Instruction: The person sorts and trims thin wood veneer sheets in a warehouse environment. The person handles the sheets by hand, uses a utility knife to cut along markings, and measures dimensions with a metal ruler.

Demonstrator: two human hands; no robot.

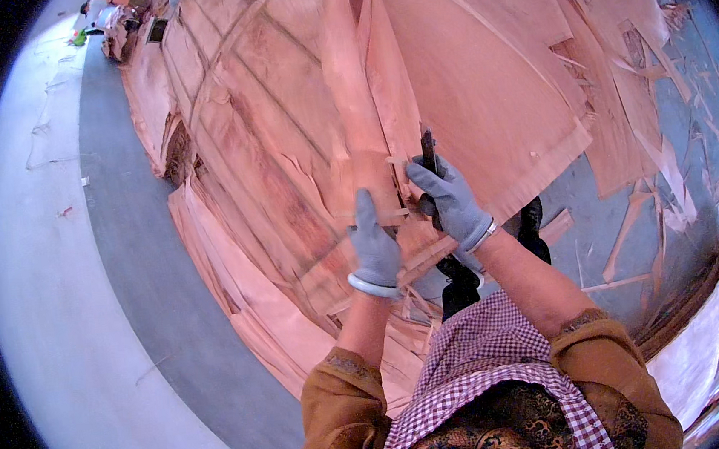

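My left hand [370,245], in a grey glove, has one digit extended over a narrow, pale pinkish wood veneer piece [353,169] near the centre; its other fingers are mostly hidden, so its grip is unclear. The piece is slightly blurred around the fingertip. Just to the right, my right hand [452,203], also gloved, is closed around a dark, narrow tool [428,146] held upright beside the split between veneer sheets. Large overlapping sheets [483,77] lie under and beyond both hands, some torn along their edges.
Black shoes [459,288] stand just below the sheets. Torn offcuts [630,235] litter the grey floor [580,205] at the right. A pale floor strip [56,277] runs along the left. A cluttered heap [123,14] sits at the far upper left.
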